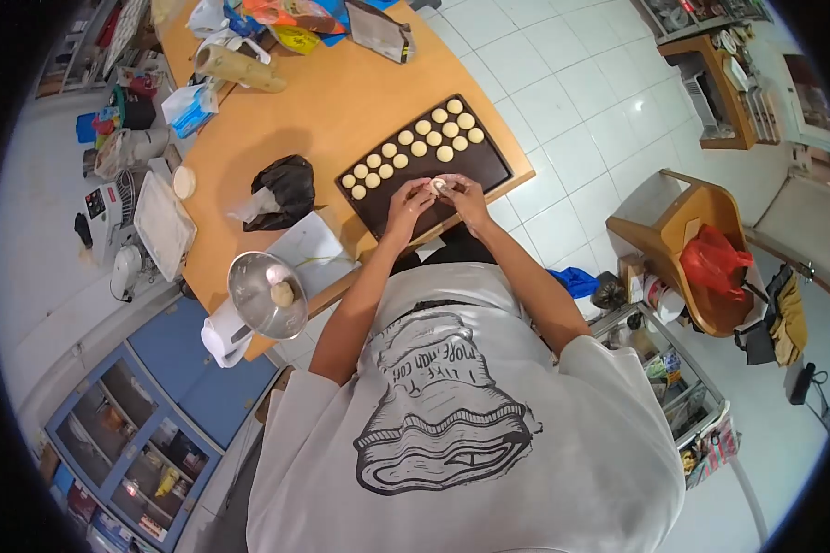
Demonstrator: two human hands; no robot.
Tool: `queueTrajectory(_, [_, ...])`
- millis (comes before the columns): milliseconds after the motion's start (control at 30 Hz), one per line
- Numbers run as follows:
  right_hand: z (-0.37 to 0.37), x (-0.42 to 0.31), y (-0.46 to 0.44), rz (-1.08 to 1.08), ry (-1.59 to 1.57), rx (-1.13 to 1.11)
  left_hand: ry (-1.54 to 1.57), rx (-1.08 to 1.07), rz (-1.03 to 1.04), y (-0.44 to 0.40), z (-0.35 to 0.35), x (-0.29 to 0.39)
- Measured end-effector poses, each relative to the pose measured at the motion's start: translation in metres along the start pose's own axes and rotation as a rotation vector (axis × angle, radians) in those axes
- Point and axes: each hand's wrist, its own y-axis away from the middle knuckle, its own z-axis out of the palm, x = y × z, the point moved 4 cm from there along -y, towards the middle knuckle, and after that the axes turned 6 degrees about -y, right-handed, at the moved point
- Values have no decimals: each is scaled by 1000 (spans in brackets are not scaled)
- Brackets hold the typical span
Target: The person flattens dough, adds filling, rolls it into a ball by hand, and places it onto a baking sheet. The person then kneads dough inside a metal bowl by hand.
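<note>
Over the near edge of a dark baking tray (406, 198), my left hand (408, 205) and my right hand (468, 198) meet, with fingers closed round a small pale piece of dough (437, 186). The fingers partly hide this piece. Several round, pale dough pieces (419, 148) lie in rows across the far half of the tray. To the left, a metal bowl (240, 286) holds a tan lump of dough (282, 294) and a whiter, pinkish lump (276, 275).
A black plastic bag (286, 189) lies left of the tray on the wooden table (341, 101). Farther back are a beige cylinder (240, 68) and colourful packets (290, 18). The table's right edge runs close beside the tray. A wooden chair (650, 226) holds a red bag (713, 262).
</note>
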Motion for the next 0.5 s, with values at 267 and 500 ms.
queueTrajectory(267, [3,27,-44,51,-102,187,-215,67,-72,-58,-12,-8])
queueTrajectory(500, [13,28,-53,26,88,412,-368,119,-19,-67,-14,-5])
